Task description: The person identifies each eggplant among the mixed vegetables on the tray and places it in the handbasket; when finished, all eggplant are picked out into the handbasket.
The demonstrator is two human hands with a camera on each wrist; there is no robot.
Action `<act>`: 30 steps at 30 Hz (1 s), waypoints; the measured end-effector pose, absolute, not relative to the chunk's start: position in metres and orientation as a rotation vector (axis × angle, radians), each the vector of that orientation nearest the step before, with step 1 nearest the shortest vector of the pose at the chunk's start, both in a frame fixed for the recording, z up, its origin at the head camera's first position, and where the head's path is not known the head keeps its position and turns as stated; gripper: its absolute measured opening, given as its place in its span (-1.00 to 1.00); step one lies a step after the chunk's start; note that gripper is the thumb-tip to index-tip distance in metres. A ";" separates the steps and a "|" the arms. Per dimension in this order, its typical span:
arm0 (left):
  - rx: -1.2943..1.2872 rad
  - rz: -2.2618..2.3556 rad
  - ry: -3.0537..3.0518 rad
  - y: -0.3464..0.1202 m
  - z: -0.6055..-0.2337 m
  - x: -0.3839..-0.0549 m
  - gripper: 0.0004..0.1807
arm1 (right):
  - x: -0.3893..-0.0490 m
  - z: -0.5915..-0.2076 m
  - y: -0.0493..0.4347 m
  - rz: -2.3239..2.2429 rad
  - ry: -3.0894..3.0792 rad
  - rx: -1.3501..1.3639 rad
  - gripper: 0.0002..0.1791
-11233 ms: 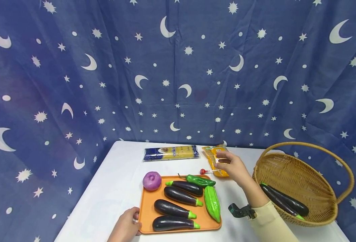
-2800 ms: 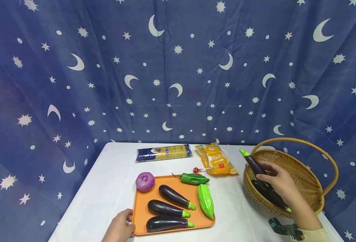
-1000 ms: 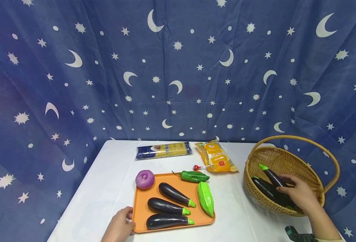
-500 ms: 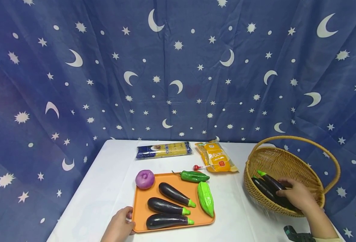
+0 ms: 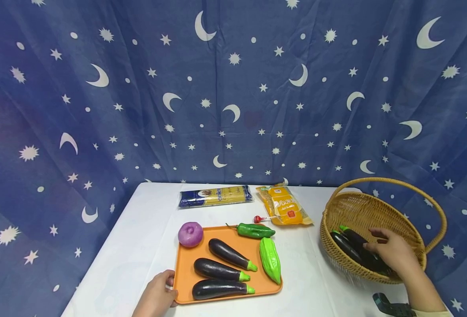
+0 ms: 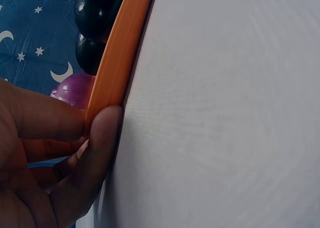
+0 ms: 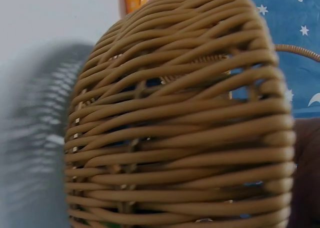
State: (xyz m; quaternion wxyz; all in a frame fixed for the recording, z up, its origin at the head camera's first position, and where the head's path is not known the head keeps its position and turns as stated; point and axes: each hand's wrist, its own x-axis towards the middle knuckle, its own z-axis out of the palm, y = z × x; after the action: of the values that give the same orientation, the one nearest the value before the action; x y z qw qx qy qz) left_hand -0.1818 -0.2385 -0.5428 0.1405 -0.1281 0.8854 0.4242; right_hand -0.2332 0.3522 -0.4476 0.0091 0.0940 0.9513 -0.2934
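Observation:
My left hand (image 5: 155, 294) pinches the left edge of an orange tray (image 5: 186, 281); the left wrist view shows thumb and fingers at its rim (image 6: 112, 72). Three dark eggplants with green stems lie on the tray, the nearest eggplant (image 5: 217, 289) along its front edge. A purple onion (image 5: 190, 234), a green pepper (image 5: 255, 230) and a bright green bitter melon (image 5: 270, 259) rest there too. My right hand (image 5: 394, 253) is inside the wicker basket (image 5: 368, 211), fingers parted just over an eggplant (image 5: 354, 237) among others. In the right wrist view, basket weave (image 7: 185, 123) hides most of the hand.
A blue-and-yellow pasta pack (image 5: 215, 197) and an orange food bag (image 5: 285, 206) lie at the back of the white table (image 5: 138, 233). A red lollipop (image 5: 258, 219) is beside the bag. The basket's tall handle (image 5: 400, 181) arches over its opening.
One eggplant has gone from the tray into the basket. My right hand lowered it onto the others, let go and rose slightly. The left hand still holds the tray.

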 end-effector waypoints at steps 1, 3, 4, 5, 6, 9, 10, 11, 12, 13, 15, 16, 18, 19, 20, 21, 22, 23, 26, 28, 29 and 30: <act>-0.372 1.226 2.556 -0.238 -0.543 -0.182 -0.41 | -0.233 -0.446 0.352 -0.920 2.987 0.289 -0.20; -0.373 1.224 2.555 -0.238 -0.543 -0.182 -0.41 | -0.232 -0.443 0.350 -0.926 3.016 0.291 -0.22; -0.376 1.222 2.554 -0.238 -0.543 -0.182 -0.41 | -0.232 -0.442 0.349 -0.934 3.023 0.298 -0.21; -0.378 1.223 2.555 -0.238 -0.543 -0.182 -0.41 | -0.232 -0.441 0.347 -0.947 3.027 0.303 -0.21; -0.381 1.222 2.554 -0.238 -0.543 -0.182 -0.41 | -0.232 -0.440 0.346 -0.963 3.027 0.307 -0.21; -0.383 1.223 2.555 -0.238 -0.543 -0.182 -0.41 | -0.232 -0.436 0.342 -1.021 3.026 0.307 -0.21; -0.384 1.224 2.556 -0.238 -0.543 -0.181 -0.41 | -0.232 -0.435 0.340 -1.037 3.030 0.301 -0.21; -0.382 1.226 2.559 -0.238 -0.543 -0.181 -0.41 | -0.232 -0.434 0.338 -1.050 3.035 0.294 -0.21; -0.381 1.225 2.560 -0.238 -0.542 -0.181 -0.41 | -0.232 -0.433 0.337 -1.063 3.039 0.290 -0.22; -0.370 1.228 2.566 -0.238 -0.542 -0.180 -0.42 | -0.232 -0.432 0.335 -1.072 3.046 0.287 -0.22; -0.349 1.232 2.577 -0.239 -0.542 -0.180 -0.42 | -0.232 -0.430 0.333 -1.086 3.050 0.274 -0.21; -0.338 1.234 2.581 -0.239 -0.542 -0.179 -0.43 | -0.232 -0.429 0.332 -1.092 3.053 0.270 -0.20; -0.316 1.237 2.590 -0.239 -0.542 -0.178 -0.43 | -0.232 -0.427 0.330 -1.108 3.051 0.268 -0.18; -0.316 1.235 2.589 -0.239 -0.541 -0.178 -0.43 | -0.232 -0.426 0.329 -1.111 3.050 0.262 -0.17; -0.314 1.236 2.591 -0.239 -0.541 -0.178 -0.43 | -0.232 -0.425 0.328 -1.116 3.046 0.255 -0.16; -0.314 1.238 2.592 -0.240 -0.541 -0.178 -0.43 | -0.232 -0.423 0.326 -1.122 3.045 0.248 -0.15; -0.315 1.237 2.592 -0.240 -0.541 -0.178 -0.43 | -0.232 -0.422 0.324 -1.130 3.044 0.244 -0.15; -0.317 1.237 2.591 -0.239 -0.541 -0.178 -0.43 | -0.233 -0.421 0.323 -1.136 3.042 0.234 -0.15; -0.329 1.238 2.585 -0.239 -0.541 -0.178 -0.43 | -0.234 -0.416 0.318 -1.161 3.035 0.195 -0.15; -0.348 1.231 2.575 -0.239 -0.541 -0.179 -0.42 | -0.235 -0.413 0.314 -1.178 3.031 0.161 -0.17; -0.358 1.228 2.570 -0.238 -0.540 -0.179 -0.42 | -0.236 -0.412 0.313 -1.186 3.034 0.145 -0.18; -0.367 1.226 2.565 -0.238 -0.540 -0.180 -0.42 | -0.237 -0.411 0.311 -1.191 3.038 0.133 -0.18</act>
State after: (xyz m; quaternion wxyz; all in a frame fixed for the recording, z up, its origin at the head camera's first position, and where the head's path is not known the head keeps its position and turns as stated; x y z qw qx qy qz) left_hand -0.1798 -0.2378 -0.5398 0.1370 -0.1270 0.8864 0.4235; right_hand -0.2373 0.3113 -0.4106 -0.0620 0.0408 0.9284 -0.3641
